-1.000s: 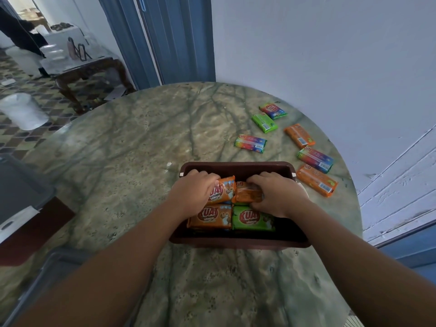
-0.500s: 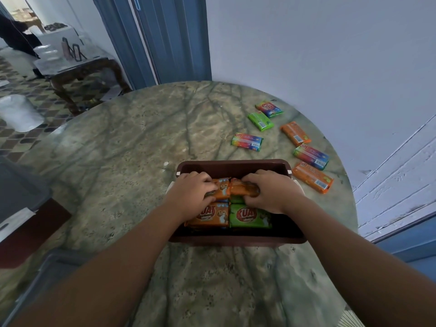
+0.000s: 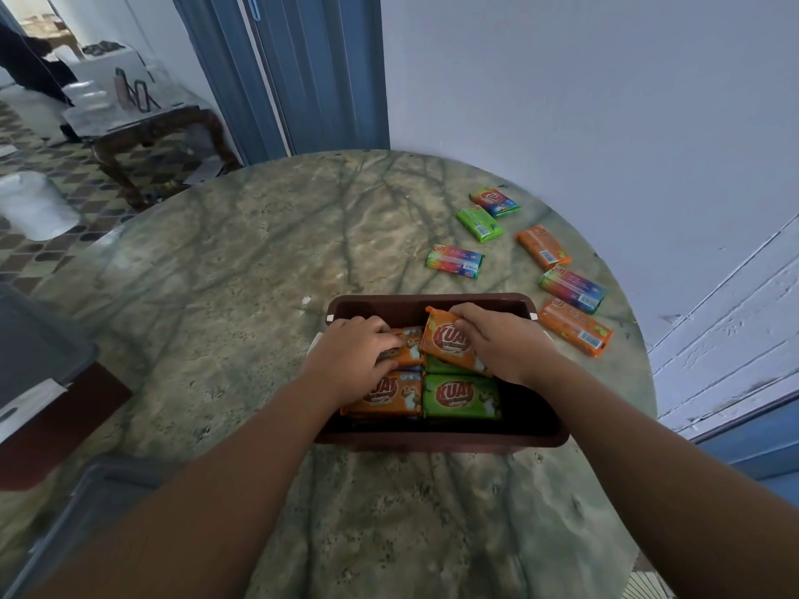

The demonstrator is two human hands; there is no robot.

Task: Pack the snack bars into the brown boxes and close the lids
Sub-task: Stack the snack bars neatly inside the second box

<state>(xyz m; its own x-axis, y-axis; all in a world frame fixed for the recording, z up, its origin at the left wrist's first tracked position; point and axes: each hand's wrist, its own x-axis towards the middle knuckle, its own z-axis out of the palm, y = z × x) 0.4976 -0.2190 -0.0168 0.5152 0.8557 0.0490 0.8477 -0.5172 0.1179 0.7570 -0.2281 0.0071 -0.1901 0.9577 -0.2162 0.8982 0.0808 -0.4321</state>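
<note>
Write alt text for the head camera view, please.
Two hands arrange snack bars inside an open brown box on a marble table: the right hand pinches a tilted orange bar, the left hand grips another. Six bars lie loose nearby.
</note>
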